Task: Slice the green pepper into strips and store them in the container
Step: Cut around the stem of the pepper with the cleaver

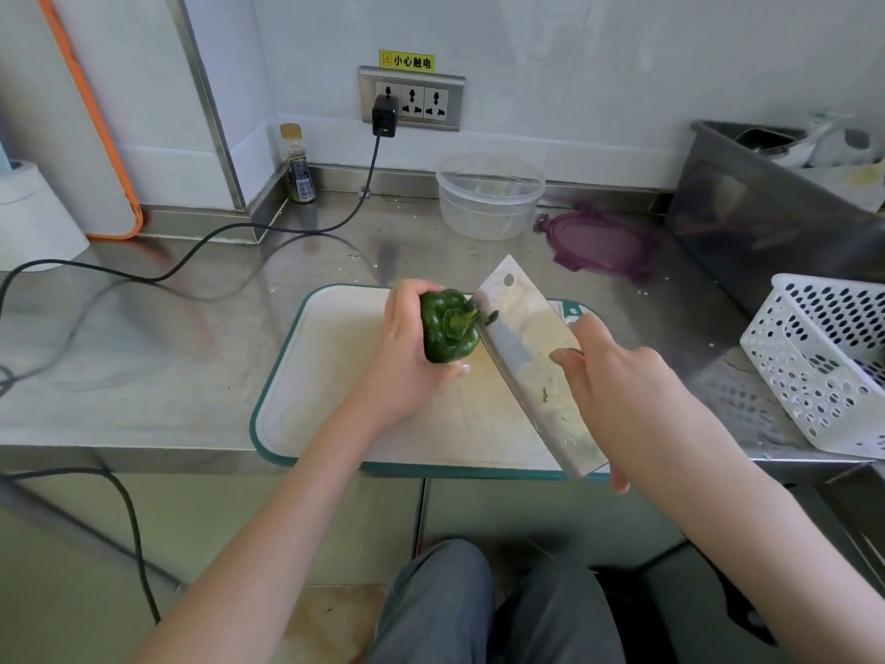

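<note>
Left hand grips whole green pepper on cutting board; right hand holds cleaver at stem. No strips yet; container behind board, empty.

Bare forearms (no sleeves showing), grey trousers over the knees below.

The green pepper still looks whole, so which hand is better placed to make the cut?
Probably the right hand: it grips the cleaver, whose edge already meets the green pepper at the stem. The left hand wraps the pepper, steadying it on the cutting board.
</note>
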The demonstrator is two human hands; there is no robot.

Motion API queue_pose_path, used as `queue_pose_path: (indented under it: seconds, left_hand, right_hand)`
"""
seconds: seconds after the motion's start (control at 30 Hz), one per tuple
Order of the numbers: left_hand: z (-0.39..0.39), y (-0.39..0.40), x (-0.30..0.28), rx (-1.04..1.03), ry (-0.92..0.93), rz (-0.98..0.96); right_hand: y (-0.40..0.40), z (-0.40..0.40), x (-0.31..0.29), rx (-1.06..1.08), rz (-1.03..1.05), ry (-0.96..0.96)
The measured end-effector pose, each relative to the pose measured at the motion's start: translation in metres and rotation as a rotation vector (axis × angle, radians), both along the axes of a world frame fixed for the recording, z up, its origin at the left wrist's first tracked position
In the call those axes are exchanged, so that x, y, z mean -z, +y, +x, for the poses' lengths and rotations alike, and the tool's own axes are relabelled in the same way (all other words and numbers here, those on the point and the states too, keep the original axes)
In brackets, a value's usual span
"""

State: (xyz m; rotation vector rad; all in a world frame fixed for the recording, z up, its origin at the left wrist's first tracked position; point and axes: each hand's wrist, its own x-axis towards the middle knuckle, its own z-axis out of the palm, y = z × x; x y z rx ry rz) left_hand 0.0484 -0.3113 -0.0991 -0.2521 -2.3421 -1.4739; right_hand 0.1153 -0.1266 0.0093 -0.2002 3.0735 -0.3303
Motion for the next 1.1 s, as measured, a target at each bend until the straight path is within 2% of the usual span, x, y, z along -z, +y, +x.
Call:
queue_pose_path:
  seconds: [0.23,0.4,1.1]
  left_hand:
    - [0.000,0.000,-0.001,-0.015,-0.015,0.018]
    - [0.000,-0.001,-0.002,-0.031,-0.006,0.029]
    - [0.001,0.000,-0.003,-0.075,-0.022,0.055]
  right_hand:
    - [-0.002,0.004,-0.004,0.052,-0.045,-0.009]
    - [-0.008,0.009,-0.006,-0.035,0.045,0.009]
    - [-0.018,0.015,-0.009,-0.008,0.083,0.040]
